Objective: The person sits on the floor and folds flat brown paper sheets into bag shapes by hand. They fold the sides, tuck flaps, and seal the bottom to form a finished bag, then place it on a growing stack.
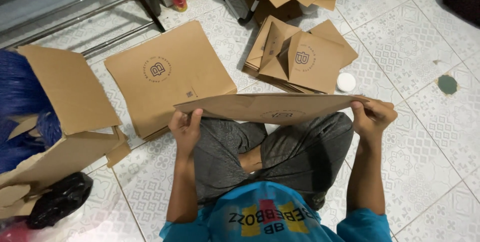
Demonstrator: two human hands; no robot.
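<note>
Head camera looks steeply down, close

Flat stack (165, 74) lies left of folded pile (300, 57), open box (65, 117) farther left, round lid (346, 82) right of the pile

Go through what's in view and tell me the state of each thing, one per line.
Flat cardboard sheet: held level above the lap, unfolded.
Left hand: gripping the sheet's left end.
Right hand: gripping the sheet's right end.
Stack of flat sheets: lying on the floor.
Folded pieces: partly folded, piled.
Big carton: open.
</note>
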